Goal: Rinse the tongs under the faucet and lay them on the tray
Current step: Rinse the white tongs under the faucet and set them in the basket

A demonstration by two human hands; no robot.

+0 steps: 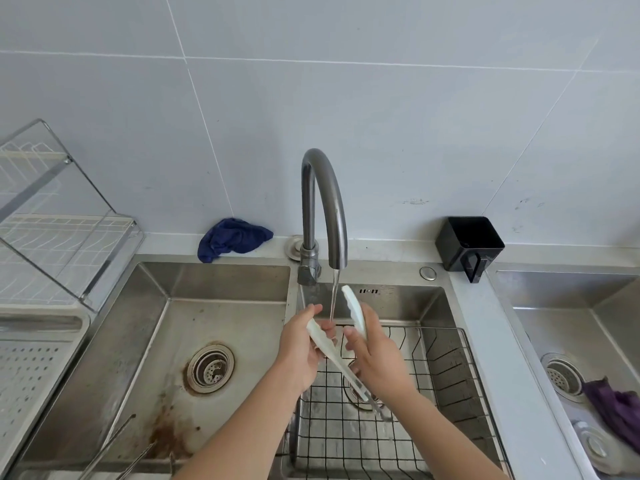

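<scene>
From my head view, the tongs (334,344) sit just below the middle of the frame, over the sink (446,306) that holds the wire basket (450,375), right under the faucet (322,209). Water runs down between the two white tips.

My left hand (298,351) is closed around the left arm of the tongs, fingers wrapped over the white tip. My right hand (375,355) grips the right arm, thumb and fingers pinching its white tip, which stands nearly upright beside the stream.

The tongs are spread open in a V. The hinge end points down toward the lower middle of the frame, toward me, and the tips point up and away toward the faucet. The long axis runs roughly from lower right to upper centre.

They look light and stiff, metal at the handle with plastic tips. Wet, they are likely slippery, so I would hold the arms midway rather than the smooth tips, and let them spring shut before carrying.

The tray (31,362) I take to be the perforated one at the left edge of the frame, well apart from the tongs.
</scene>
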